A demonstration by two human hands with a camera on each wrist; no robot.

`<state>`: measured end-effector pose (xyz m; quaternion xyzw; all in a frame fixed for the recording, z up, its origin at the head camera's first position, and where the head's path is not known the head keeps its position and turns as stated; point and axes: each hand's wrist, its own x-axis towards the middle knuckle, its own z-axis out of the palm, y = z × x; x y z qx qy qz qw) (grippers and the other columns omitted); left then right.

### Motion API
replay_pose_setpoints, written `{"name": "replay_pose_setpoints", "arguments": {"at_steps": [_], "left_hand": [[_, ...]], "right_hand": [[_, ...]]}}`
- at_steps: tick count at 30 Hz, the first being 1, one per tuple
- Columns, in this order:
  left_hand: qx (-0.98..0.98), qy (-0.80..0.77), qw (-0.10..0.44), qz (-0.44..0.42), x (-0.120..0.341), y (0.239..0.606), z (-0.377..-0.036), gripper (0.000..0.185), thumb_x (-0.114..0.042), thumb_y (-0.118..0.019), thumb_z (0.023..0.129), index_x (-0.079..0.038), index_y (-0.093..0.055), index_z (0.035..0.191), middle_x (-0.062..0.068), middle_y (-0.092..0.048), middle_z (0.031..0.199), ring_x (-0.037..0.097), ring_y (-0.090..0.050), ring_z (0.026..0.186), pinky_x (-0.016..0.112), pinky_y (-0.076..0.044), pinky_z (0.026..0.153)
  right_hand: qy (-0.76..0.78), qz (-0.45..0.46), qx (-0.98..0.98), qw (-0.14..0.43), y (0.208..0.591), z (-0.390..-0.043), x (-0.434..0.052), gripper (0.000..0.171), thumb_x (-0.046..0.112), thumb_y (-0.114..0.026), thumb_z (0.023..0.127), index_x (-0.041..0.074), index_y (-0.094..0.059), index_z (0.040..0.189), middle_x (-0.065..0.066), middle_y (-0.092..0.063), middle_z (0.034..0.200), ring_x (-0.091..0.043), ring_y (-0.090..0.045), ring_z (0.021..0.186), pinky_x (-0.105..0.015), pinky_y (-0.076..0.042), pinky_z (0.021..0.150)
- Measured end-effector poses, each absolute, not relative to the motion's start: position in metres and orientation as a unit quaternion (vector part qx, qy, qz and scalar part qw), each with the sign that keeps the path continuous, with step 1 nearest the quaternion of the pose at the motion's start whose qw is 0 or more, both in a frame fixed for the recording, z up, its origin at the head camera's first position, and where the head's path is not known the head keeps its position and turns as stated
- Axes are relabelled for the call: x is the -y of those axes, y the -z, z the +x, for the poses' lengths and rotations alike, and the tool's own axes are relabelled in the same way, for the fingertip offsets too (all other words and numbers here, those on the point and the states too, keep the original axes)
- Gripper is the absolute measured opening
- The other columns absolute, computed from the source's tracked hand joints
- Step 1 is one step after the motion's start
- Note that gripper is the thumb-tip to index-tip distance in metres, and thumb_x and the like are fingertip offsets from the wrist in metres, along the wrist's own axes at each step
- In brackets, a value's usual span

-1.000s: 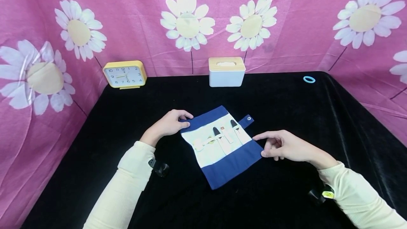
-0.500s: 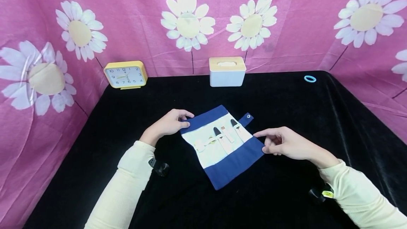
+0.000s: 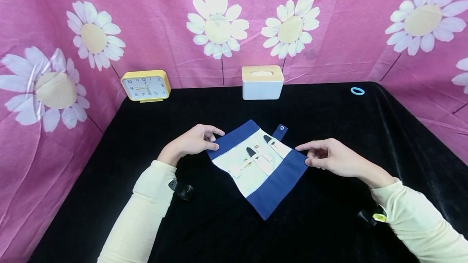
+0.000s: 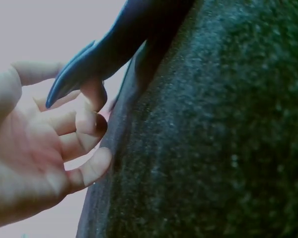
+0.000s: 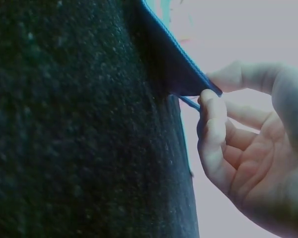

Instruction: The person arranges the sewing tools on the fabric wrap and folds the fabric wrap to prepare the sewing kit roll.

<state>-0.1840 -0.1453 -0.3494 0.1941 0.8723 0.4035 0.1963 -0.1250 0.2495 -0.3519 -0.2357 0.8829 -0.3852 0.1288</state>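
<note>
An unfolded fabric roll (image 3: 278, 186) lies at a slant in mid-table, navy at both ends and white between. Slim tools (image 3: 261, 161), some dark-tipped, sit under its white loops. From its far edge sticks a navy strap (image 3: 280, 132) with a metal snap. My left hand (image 3: 193, 139) pinches the left navy corner; in the left wrist view the folded cloth (image 4: 102, 57) lies between thumb and fingers. The right corner is pinched by my right hand (image 3: 338, 158). The right wrist view shows that corner (image 5: 184, 69) raised off the black cloth.
Black velvet (image 3: 204, 230) covers the table. Along its back edge stand a yellow clock (image 3: 145, 86) at left and a white tissue box (image 3: 262, 86) in the middle. A light-blue ring (image 3: 357, 91) lies at back right, before a pink flowered curtain (image 3: 157, 11).
The fabric roll has turned counterclockwise, its near corner swinging right. My right hand has moved away from me with the right corner, while my left hand stays almost in place.
</note>
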Motion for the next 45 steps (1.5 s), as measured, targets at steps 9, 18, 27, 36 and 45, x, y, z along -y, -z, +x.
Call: {"name": "replay_pose_setpoints", "arguments": {"at_steps": [9,18,27,36,45], "left_hand": [[-0.861,-0.408,0.223,0.206,0.149,0.342,-0.182,0.042,-0.006,-0.07,0.081,-0.007,-0.059,0.122,0.007,-0.061,0.082,0.018,-0.057,0.074,0.028,-0.044,0.073],[-0.855,-0.405,0.24,0.216,0.155,0.337,-0.182,0.046,-0.006,-0.074,0.077,-0.009,-0.059,0.121,0.006,-0.061,0.078,0.016,-0.056,0.07,0.028,-0.045,0.069],[-0.841,-0.405,0.274,0.232,0.156,0.334,-0.178,0.047,-0.005,-0.074,0.077,-0.009,-0.058,0.12,0.003,-0.056,0.069,0.015,-0.052,0.063,0.027,-0.043,0.063],[-0.845,-0.397,0.283,0.221,0.156,0.338,-0.18,0.049,-0.005,-0.075,0.075,-0.009,-0.057,0.12,0.002,-0.053,0.066,0.014,-0.052,0.062,0.027,-0.044,0.062],[-0.851,-0.391,0.283,0.208,0.155,0.338,-0.178,0.051,-0.008,-0.075,0.076,-0.009,-0.055,0.123,0.003,-0.055,0.069,0.015,-0.051,0.06,0.027,-0.043,0.06]], "right_hand": [[0.362,-0.226,-0.897,0.116,0.347,-0.134,-0.247,0.028,0.01,-0.064,0.088,0.009,-0.065,0.116,-0.001,-0.056,0.076,-0.006,-0.048,0.054,-0.024,-0.042,0.046],[0.346,-0.236,-0.902,0.107,0.344,-0.149,-0.242,0.025,0.012,-0.062,0.09,0.012,-0.066,0.114,0.002,-0.054,0.071,-0.008,-0.048,0.054,-0.025,-0.042,0.046],[0.363,-0.223,-0.9,0.09,0.345,-0.161,-0.236,0.024,0.014,-0.064,0.089,0.01,-0.067,0.112,-0.001,-0.053,0.071,-0.009,-0.05,0.055,-0.025,-0.043,0.048],[0.392,-0.205,-0.892,0.095,0.353,-0.161,-0.238,0.029,0.015,-0.066,0.088,0.005,-0.064,0.115,-0.006,-0.059,0.078,-0.01,-0.053,0.058,-0.026,-0.048,0.051],[0.409,-0.192,-0.885,0.109,0.366,-0.158,-0.244,0.031,0.017,-0.067,0.087,0.004,-0.062,0.115,-0.009,-0.06,0.08,-0.012,-0.055,0.06,-0.028,-0.05,0.052]]}}
